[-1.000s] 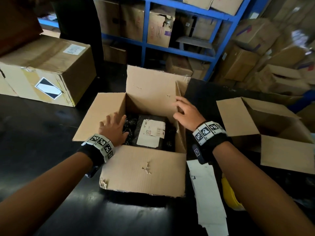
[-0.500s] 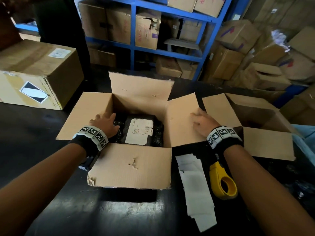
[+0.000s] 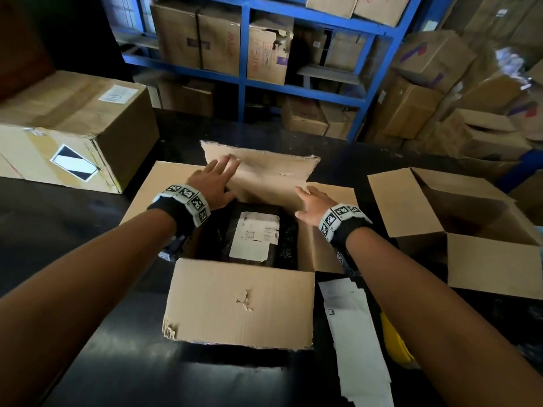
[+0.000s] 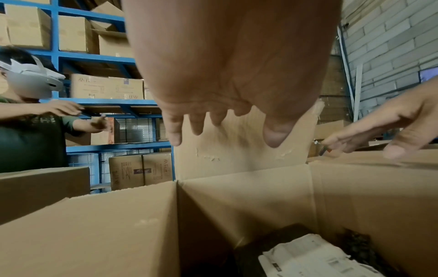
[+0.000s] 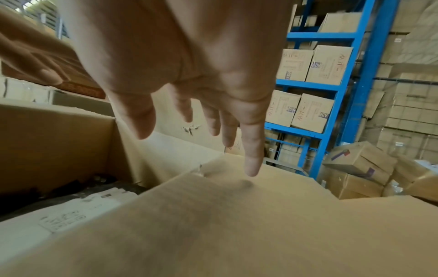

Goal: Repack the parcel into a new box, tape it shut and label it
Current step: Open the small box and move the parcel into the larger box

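Note:
An open cardboard box (image 3: 239, 301) stands on the black table, all its flaps spread. Inside lies a black-wrapped parcel (image 3: 266, 211) with a white label (image 3: 255, 235); the label (image 4: 315, 256) shows in the left wrist view too. My left hand (image 3: 216, 179) reaches over the box with straight fingers touching the far flap (image 3: 273, 168). My right hand (image 3: 311, 201) hovers with spread fingers over the right flap (image 5: 237, 215), near the far flap's right edge. Neither hand holds anything. A second open box (image 3: 458, 218) sits to the right.
White label sheets (image 3: 355, 333) and a yellow tape dispenser (image 3: 395, 342) lie by my right forearm. A large taped carton (image 3: 73, 127) stands at the left. Blue shelving (image 3: 244, 80) with boxes fills the back. Another person (image 4: 31, 112) stands beyond the table.
My left hand rose from inside the box to the far flap. My right hand left the right flap's outer part and moved inward toward the far flap, which now leans further over the box.

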Demonstrator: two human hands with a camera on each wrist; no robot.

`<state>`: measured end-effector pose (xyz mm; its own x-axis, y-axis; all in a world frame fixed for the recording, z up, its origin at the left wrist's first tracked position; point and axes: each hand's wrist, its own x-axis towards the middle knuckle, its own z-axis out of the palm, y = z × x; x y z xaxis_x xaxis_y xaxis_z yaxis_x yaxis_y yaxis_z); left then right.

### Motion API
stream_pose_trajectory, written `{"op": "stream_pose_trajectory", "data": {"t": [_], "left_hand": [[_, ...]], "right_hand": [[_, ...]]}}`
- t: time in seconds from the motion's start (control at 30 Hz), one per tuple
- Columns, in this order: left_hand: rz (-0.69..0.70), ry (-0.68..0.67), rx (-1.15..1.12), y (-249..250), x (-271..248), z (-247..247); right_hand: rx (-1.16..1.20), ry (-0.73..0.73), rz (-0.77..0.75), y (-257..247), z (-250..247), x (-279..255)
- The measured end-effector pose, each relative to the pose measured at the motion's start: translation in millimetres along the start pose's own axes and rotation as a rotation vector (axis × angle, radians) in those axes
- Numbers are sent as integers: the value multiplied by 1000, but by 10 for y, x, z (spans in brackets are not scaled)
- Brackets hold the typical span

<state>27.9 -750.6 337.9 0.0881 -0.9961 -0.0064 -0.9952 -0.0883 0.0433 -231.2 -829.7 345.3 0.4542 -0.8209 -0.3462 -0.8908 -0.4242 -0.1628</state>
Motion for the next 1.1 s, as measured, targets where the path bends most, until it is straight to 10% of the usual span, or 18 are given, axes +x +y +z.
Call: {"op": "stream_pose_trajectory", "data": {"t": [0.53,0.77,1.1], "left_hand": [[-112,-264,15,-262,775,324],[-57,-147,-168,29,520,366],[-193,-226,-439,246,538,438]], "right_hand": [[-82,-24,42,23,374,367],[28,153,-16,-223,190,308],[414,-55,349,-533,412,792]]}}
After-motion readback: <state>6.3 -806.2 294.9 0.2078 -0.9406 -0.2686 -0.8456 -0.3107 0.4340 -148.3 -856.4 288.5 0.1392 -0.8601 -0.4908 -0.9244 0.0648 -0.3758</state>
